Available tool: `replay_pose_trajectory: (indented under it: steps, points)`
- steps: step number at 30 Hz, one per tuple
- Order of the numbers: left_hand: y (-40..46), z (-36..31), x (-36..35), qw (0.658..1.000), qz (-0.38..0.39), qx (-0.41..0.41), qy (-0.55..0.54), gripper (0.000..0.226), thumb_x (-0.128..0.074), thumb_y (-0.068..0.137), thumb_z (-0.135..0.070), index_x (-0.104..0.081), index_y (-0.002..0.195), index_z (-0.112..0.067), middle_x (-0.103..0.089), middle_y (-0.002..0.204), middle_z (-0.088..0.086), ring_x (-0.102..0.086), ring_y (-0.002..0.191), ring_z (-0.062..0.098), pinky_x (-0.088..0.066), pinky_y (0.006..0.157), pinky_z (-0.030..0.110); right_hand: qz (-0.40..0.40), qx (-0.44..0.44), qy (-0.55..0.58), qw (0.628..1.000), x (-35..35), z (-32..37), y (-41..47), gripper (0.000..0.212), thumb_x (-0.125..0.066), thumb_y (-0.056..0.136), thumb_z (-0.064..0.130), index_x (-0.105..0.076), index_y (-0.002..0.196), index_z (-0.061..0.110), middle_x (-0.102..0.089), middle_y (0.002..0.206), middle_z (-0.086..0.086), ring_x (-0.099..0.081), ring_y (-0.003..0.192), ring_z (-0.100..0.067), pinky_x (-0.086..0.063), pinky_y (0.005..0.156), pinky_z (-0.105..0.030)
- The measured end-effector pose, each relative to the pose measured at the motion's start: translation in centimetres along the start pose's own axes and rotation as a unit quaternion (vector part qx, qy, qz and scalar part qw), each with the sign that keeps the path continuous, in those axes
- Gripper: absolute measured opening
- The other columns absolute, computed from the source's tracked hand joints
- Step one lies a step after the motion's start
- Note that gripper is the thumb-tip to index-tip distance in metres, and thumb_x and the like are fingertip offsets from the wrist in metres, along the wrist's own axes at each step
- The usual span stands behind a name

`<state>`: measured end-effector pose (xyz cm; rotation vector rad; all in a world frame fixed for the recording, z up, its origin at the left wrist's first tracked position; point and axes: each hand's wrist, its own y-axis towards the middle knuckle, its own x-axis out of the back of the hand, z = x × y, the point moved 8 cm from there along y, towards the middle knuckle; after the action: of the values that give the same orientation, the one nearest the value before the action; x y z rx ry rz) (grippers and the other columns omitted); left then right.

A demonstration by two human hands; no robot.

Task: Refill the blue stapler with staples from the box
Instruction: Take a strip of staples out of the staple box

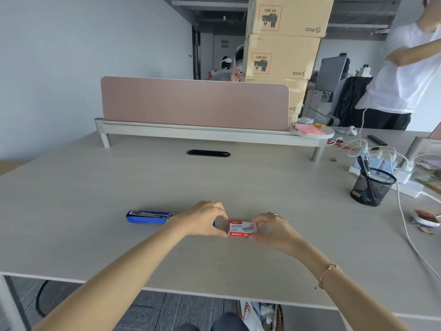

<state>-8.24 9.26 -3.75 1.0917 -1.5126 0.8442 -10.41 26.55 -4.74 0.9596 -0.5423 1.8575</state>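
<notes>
Tabletop [214, 177]: pale, near-centre work.
Hands: our left hand [202, 219] and right hand [272, 229] pinch the staple box [241, 229].
Blue stapler [150, 216]: open, left.
Risk: we judge a jerky opening could scatter staples.

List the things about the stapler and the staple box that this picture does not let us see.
Head view:
- Near end of the blue stapler: hidden behind the left hand.
- Ends of the staple box: covered by the fingers of both hands; the right hand blurs its right side, so open or closed is unclear.
- Staples in the stapler's channel: too small to tell.
- Box print: too small to read.
</notes>
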Motion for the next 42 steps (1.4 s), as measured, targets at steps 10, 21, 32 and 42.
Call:
replay_pose_trajectory:
  steps: [10, 21, 32, 42]
  points:
    - [0.6, -0.7, -0.3, 1.0, -0.002, -0.002, -0.021, 0.04, -0.067, 0.08, -0.05, -0.066, 0.108, -0.021, -0.06, 0.115, -0.005, -0.053, 0.106, 0.013, -0.038, 0.081, 0.023, 0.002, 0.016, 0.002, 1.0, 0.0, -0.3, 0.2, 0.035, -0.072, 0.07, 0.036, -0.065, 0.103, 0.028, -0.065, 0.104, 0.003, -0.056, 0.102, -0.014, -0.042, 0.098, -0.038]
    - [0.1, -0.6, -0.4, 0.999, 0.017, 0.021, -0.029, 0.037, -0.063, 0.081, -0.05, -0.064, 0.106, -0.023, -0.057, 0.108, -0.007, -0.046, 0.083, 0.005, -0.039, 0.07, 0.026, 0.006, 0.013, -0.018, 1.0, 1.0, -1.2, 0.0, 0.031, -0.073, 0.071, 0.035, -0.067, 0.099, 0.024, -0.068, 0.102, 0.004, -0.058, 0.101, -0.016, -0.043, 0.096, -0.038]
    - [-0.2, -0.2, -0.5, 0.999, 0.012, 0.027, -0.034, 0.034, -0.064, 0.08, -0.048, -0.064, 0.105, -0.025, -0.058, 0.109, -0.007, -0.048, 0.089, 0.005, -0.045, 0.076, 0.027, 0.005, 0.009, -0.002, 1.0, 1.0, -1.9, -0.4, 0.031, -0.072, 0.072, 0.03, -0.066, 0.101, 0.024, -0.066, 0.104, 0.003, -0.056, 0.103, -0.016, -0.044, 0.094, -0.034]
    - [-0.3, 0.0, -0.7, 0.999, 0.008, 0.038, -0.038, 0.035, -0.063, 0.079, -0.051, -0.063, 0.105, -0.027, -0.057, 0.109, -0.008, -0.049, 0.089, 0.005, -0.045, 0.075, 0.027, 0.009, 0.011, 0.021, 1.0, 1.0, -2.3, -0.6, 0.028, -0.071, 0.069, 0.034, -0.064, 0.096, 0.034, -0.064, 0.1, 0.008, -0.055, 0.102, -0.013, -0.045, 0.095, -0.036]
